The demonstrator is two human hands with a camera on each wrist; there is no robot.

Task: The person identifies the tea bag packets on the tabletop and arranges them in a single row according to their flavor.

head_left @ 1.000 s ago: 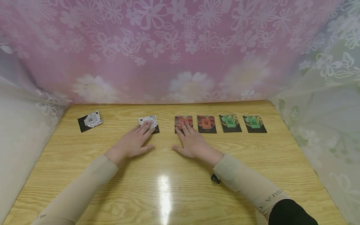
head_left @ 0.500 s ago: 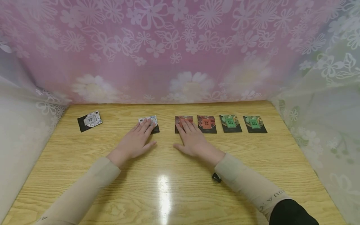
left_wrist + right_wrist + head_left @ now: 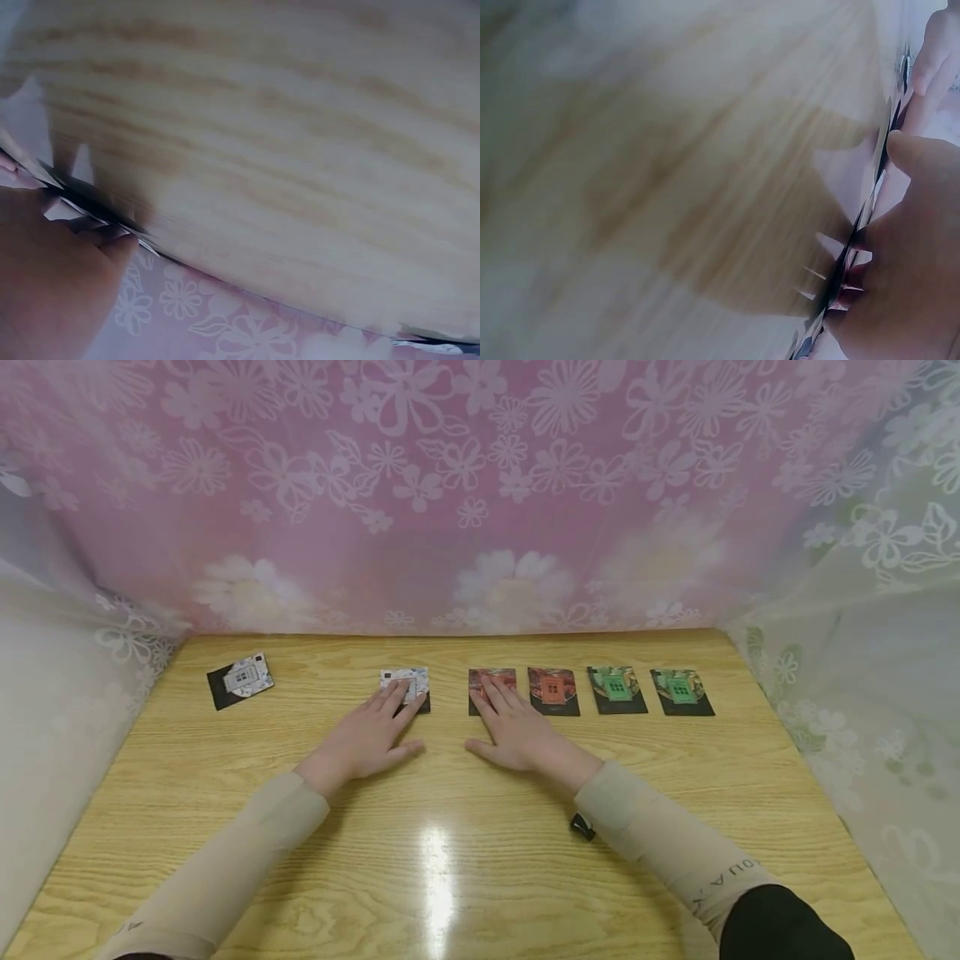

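Hands flat on the bench [image 3: 480, 877]: left hand [image 3: 369, 737] fingers straight, pressing the white card [image 3: 408, 681]; right hand [image 3: 517, 733] fingers spread, pinning the red card [image 3: 489, 679] just right of it.

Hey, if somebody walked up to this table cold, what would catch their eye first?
Probably the row of small picture cards along the far edge of the wooden table, with the left hand flat on a silver card and the right hand flat on a red card. Behind them hangs a pink flowered curtain.
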